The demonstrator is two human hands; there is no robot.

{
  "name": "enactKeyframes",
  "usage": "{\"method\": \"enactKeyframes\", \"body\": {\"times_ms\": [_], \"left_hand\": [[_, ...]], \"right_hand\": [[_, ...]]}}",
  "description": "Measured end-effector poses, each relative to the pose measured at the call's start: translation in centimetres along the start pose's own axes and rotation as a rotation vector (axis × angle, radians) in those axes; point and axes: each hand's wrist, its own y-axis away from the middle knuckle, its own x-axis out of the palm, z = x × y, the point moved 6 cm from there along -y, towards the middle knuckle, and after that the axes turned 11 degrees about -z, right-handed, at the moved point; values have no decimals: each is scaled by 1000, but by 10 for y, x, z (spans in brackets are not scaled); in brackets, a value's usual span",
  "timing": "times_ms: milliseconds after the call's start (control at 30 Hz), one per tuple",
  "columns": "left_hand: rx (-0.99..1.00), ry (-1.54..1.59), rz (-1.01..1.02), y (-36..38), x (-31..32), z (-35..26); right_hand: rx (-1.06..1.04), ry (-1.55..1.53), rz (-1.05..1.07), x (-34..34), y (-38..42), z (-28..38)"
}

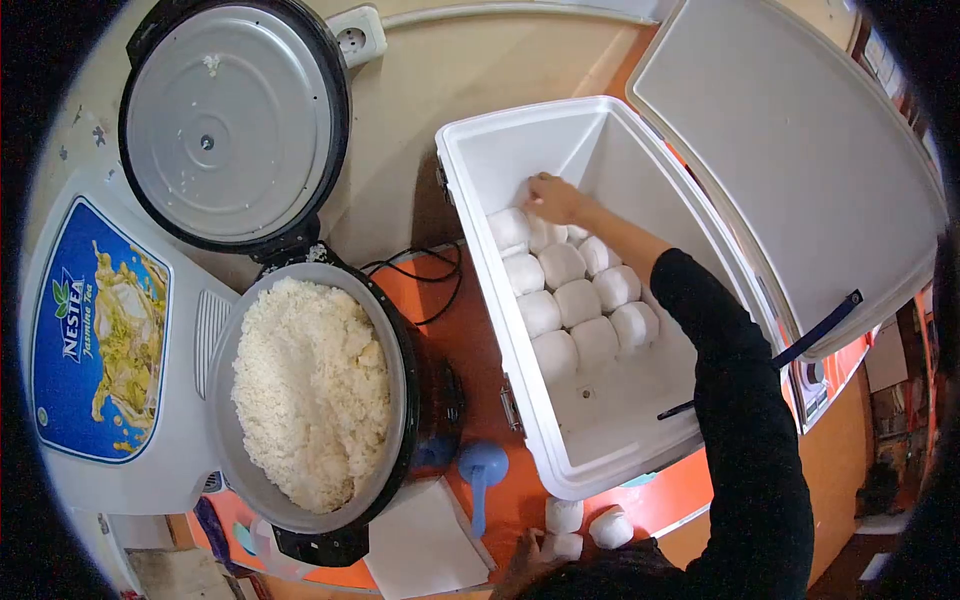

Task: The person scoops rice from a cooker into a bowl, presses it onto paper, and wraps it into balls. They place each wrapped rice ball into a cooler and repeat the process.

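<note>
My right hand (557, 199) reaches deep into a white cooler box (480, 150), at the far end of its inside. Its fingers are curled down over the packets, and what lies beneath them is hidden. Rows of rounded white wrapped packets (577, 302) fill the left part of the box floor. At the bottom edge of the view, my left hand (522, 567) is partly visible, its fingers closed against a white packet (562, 547) on the orange counter. Two more white packets, one upright (564, 515) and one leaning (611, 527), stand close by.
A large rice cooker (395, 340) heaped with white rice (310, 390) stands left, its lid (230, 130) raised. A blue scoop (480, 480) and white paper sheets (425, 545) lie between cooker and box. The box lid (790, 150) hangs open at right. A cable (430, 265) runs behind.
</note>
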Motion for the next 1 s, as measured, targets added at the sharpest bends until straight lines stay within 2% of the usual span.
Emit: {"method": "enactKeyframes", "body": {"times_ms": [33,67,100,133,167,200,233,267,300,367,400,467,500,567,600,667,700,733,767,800,833,867,900,933,967,1000], "left_hand": [[-134,1,-6,1,5,12],[-267,-4,-13,3,7,25],[-262,-5,-17,1,9,29],[-304,-8,69,2,15,35],[-350,-12,152,3,20,39],[-352,-11,141,2,22,38],[-389,5,141,6,24,39],[-425,18,141,11,25,40],[-427,15,134,14,31,51],[-388,-174,-10,19,38,81],[-391,-175,-20,19,35,83],[13,-222,-167,17,20,63],[7,-225,-177,24,22,73],[-134,-295,-381,45,20,115],[-138,-296,-385,48,12,105],[-16,360,-523,44,-43,18],[-15,363,-520,45,-67,-9],[-138,555,-445,45,-88,-28],[-260,747,-363,44,-102,-53],[-292,921,-395,42,-123,-93],[-324,1097,-426,36,-140,-133],[-80,1125,-469,24,-158,-177],[454,422,-885,22,-186,-223],[236,1138,-597,-1,-178,-232],[338,1069,-639,-11,-198,-286],[475,1037,-781,-33,-204,-302]], "right_hand": [[-139,363,137,2,-3,-29],[-104,431,211,6,5,-59],[-71,500,281,1,12,-75],[-75,501,273,9,19,-95],[-137,449,147,23,25,-108],[-199,393,25,21,29,-95],[-203,384,28,22,32,-90],[-106,363,63,22,34,-92],[-11,346,94,15,34,-88],[-21,320,119,5,33,-84],[-25,295,148,5,33,-84],[-32,262,120,6,36,-88],[-32,237,93,7,35,-90],[-15,253,139,8,32,-91],[11,279,187,6,31,-91],[-47,338,205,-11,18,-71],[-101,402,226,-26,12,-53],[-157,451,314,-39,0,-33],[-214,502,403,-60,-9,3],[-6,330,607,-95,5,61],[0,106,659,-142,36,132],[-58,-75,705,-175,68,191],[-108,-237,841,-192,98,234],[-145,-392,965,-205,129,265],[-252,-359,947,-217,157,288],[-357,-323,922,-225,176,303]]}}
